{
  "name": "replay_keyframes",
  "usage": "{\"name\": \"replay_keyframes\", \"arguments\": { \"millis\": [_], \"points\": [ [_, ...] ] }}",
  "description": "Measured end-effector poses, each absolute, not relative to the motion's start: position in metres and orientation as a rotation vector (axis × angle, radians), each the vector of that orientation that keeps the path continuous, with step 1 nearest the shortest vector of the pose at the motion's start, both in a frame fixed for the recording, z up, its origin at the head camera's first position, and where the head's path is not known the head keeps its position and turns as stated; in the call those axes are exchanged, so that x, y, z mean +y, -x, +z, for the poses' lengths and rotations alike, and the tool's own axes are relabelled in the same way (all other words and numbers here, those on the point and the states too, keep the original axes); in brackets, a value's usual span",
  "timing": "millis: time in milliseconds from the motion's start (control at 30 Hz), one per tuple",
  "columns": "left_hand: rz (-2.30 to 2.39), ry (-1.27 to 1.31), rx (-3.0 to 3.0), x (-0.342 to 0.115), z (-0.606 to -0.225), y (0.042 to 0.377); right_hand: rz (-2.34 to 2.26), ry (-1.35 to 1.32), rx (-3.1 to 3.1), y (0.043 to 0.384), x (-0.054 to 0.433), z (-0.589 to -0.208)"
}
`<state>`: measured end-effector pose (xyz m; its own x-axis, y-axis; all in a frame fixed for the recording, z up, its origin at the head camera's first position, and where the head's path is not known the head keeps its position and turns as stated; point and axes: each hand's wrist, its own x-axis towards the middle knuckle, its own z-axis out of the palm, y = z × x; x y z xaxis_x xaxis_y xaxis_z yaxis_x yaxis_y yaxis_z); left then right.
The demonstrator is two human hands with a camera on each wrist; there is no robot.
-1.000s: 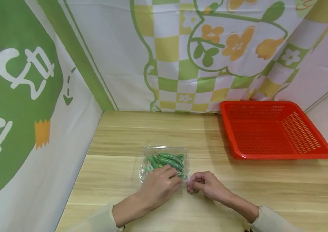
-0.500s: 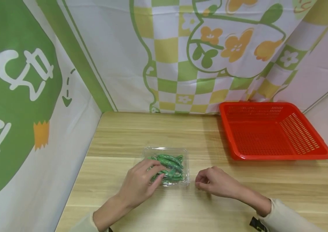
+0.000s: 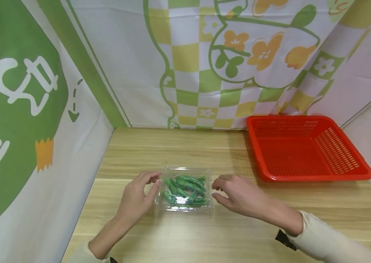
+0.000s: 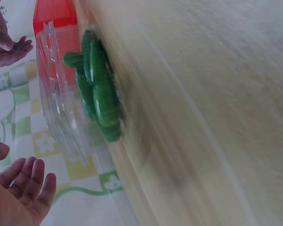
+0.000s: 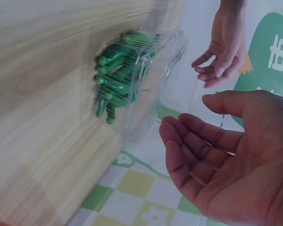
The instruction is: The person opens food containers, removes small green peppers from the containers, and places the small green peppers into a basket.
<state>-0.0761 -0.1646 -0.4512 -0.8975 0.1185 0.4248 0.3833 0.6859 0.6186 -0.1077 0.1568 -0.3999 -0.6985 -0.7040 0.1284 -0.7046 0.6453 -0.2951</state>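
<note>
A clear plastic clamshell box sits on the table with its lid down over several green chili peppers. At its left side is my left hand, thumb and fingers spread, fingertips right at the box's edge in the head view. My right hand is close to the right side, fingers loosely bent with a gap to the thumb and nothing between them. In the right wrist view, the peppers show through the ribbed wall, and the right hand appears apart from the box.
A red plastic basket with slotted walls stands at the back right of the wooden table. Printed cloth hangs behind the table and along its left side.
My left hand has moved left off the box lid to its left side. My right hand drew back right, then came up again beside the right side. The box has stayed in place.
</note>
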Motion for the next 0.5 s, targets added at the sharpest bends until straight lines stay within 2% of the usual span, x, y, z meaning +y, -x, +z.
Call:
{"name": "replay_keyframes", "arguments": {
  "millis": [200,500],
  "points": [
    [-1.222,0.22,-2.643,-0.179,-0.46,0.078,0.454,-1.33,-2.765,0.116,0.139,-0.396],
    [-1.198,0.125,-2.904,-0.192,-0.474,0.069,0.353,-1.511,-2.595,0.12,0.11,-0.399]
  ]
}}
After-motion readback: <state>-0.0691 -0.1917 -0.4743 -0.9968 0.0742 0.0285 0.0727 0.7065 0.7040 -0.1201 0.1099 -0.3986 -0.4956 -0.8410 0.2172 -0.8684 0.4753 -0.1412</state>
